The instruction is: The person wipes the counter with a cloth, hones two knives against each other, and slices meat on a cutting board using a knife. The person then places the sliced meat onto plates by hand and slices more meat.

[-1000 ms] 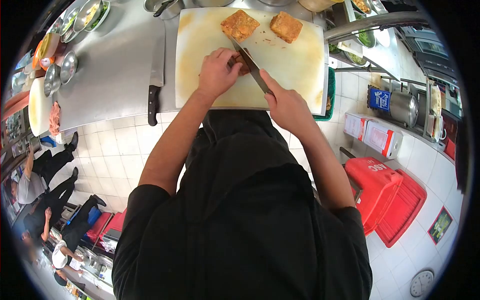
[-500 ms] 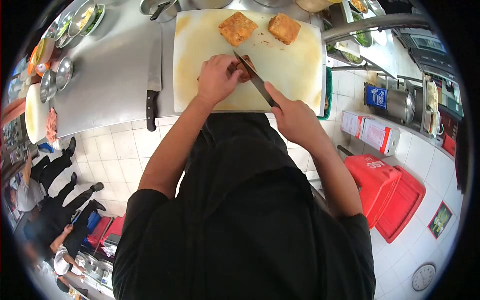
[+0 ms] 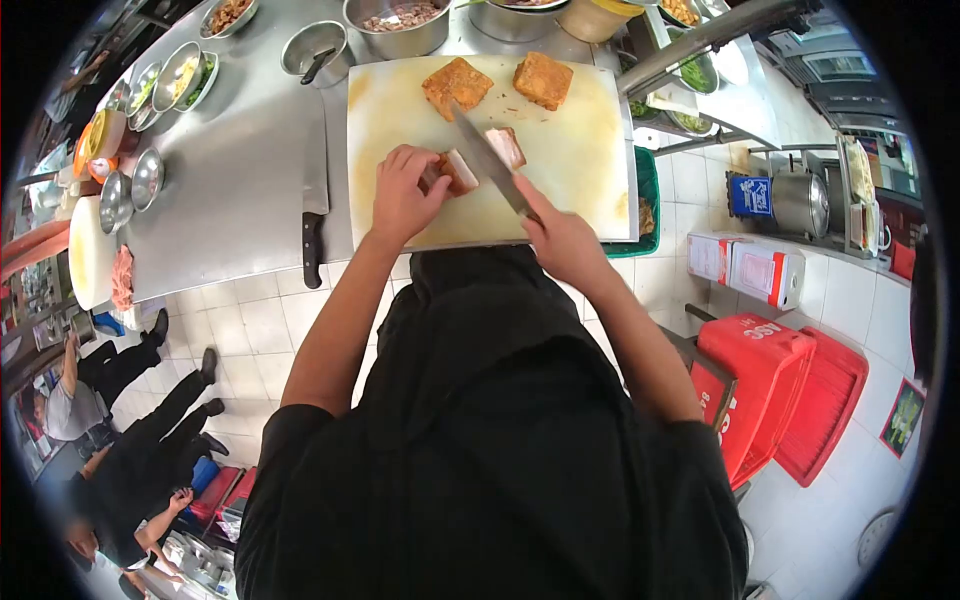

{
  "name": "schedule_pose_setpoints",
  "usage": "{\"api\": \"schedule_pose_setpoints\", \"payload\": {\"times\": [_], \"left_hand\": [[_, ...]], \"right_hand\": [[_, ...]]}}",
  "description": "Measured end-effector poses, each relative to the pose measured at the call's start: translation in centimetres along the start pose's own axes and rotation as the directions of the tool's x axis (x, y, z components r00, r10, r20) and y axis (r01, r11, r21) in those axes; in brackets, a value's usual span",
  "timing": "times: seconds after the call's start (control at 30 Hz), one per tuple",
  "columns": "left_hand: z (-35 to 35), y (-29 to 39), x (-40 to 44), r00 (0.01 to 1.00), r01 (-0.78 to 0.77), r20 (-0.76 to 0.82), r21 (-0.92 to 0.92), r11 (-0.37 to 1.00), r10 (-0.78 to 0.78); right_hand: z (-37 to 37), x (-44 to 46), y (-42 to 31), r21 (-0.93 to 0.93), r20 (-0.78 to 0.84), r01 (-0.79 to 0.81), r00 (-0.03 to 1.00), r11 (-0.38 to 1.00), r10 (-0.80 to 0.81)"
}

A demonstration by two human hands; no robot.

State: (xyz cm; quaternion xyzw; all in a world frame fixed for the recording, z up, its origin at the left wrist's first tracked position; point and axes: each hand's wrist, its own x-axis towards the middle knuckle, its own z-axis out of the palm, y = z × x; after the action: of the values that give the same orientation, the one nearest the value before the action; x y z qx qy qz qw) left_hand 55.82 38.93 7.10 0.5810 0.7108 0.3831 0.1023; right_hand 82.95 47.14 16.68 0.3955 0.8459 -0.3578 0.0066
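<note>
My right hand [image 3: 562, 240] is closed on the handle of a kitchen knife [image 3: 487, 155], its blade slanting up and left over the white cutting board [image 3: 575, 205]. My left hand [image 3: 405, 192] has its fingers curled round a browned piece of pork belly [image 3: 460, 174], whose pale cut face shows. Just right of the blade lies a separate pork slice [image 3: 506, 148] with a pale inside and brown crust. Toward the board's far edge sit two browned pork blocks, the left block [image 3: 448, 88] near the knife tip and the right block [image 3: 543, 80] with crumbs beside it.
A second knife [image 3: 314, 170] lies on the steel table left of the board, its handle over the front edge. Metal bowls and a pot [image 3: 398, 28] stand behind. A green crate [image 3: 646, 200] is at the right, beside a red bin [image 3: 755, 385]. Other people stand far left.
The knife has moved off the pork, which now shows as two parts with pale cut faces. My left hand has shifted left with one part. The view has tilted, revealing more of the table's back.
</note>
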Motion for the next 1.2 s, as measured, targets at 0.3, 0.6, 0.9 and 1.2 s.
{"api": "schedule_pose_setpoints", "payload": {"times": [0.3, 0.6, 0.9, 1.2], "left_hand": [[1.1, -2.2, 6.2, 0.997, 0.073, -0.032, -0.034, 0.997, -0.074], [4.6, -1.8, 12.4, 0.952, 0.289, 0.123, -0.063, 0.955, -0.280], [-4.7, -0.6, 0.7, 0.974, 0.172, 0.132, 0.084, 0.982, -0.182], [-3.8, 0.4, -4.3, 0.973, 0.126, 0.156, 0.247, 0.961, -0.168]], "right_hand": [[-4.3, -7.2, 4.8, 0.452, -0.073, -0.198, 0.964, 0.870, 0.257], [-3.3, -7.2, 5.9, 0.543, -0.097, -0.203, 0.949, 0.815, 0.301], [-5.1, -10.3, 3.7, 0.461, 0.047, -0.158, 0.987, 0.873, 0.154], [-4.6, -5.6, -0.3, 0.063, 0.386, 0.030, 0.921, 0.998, -0.052]]}}
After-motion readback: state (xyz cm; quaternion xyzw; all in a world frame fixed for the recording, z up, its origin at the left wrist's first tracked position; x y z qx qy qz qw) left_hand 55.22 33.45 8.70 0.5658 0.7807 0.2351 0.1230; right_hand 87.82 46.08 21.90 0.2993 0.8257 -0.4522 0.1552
